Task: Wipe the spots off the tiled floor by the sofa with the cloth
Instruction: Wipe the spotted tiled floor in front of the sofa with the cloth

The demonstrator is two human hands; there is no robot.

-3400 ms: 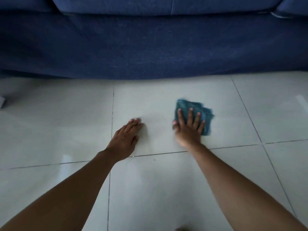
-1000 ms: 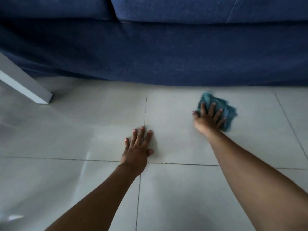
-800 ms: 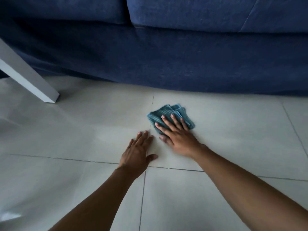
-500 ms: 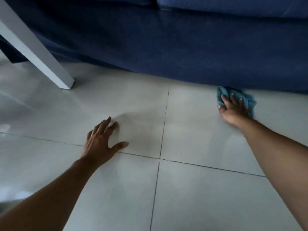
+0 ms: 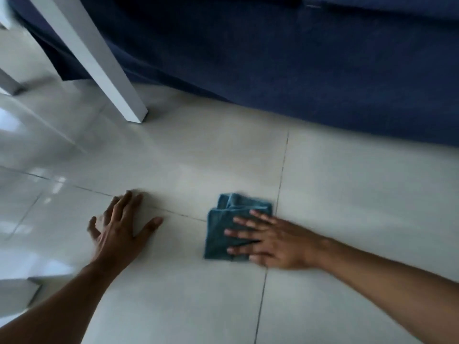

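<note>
A folded teal cloth [image 5: 223, 219] lies flat on the pale tiled floor [image 5: 360, 194], just left of a grout line. My right hand [image 5: 268, 239] presses down on the cloth with its fingers spread and pointing left. My left hand [image 5: 119, 229] rests palm down on the bare tile to the cloth's left, fingers apart, holding nothing. The dark blue sofa [image 5: 298, 58] fills the top of the view, its skirt reaching the floor. I see no distinct spots on the tiles; the image is blurred by motion.
A white furniture leg [image 5: 104, 68] slants down to the floor at the upper left, in front of the sofa. A second white leg [image 5: 7, 83] stands at the far left edge. Bright reflections lie on the tiles at the left.
My right hand has swept the cloth from beside the sofa's skirt back toward me and leftward across the grout line. My left hand shifted left. The view has panned left, showing more of the white leg.
</note>
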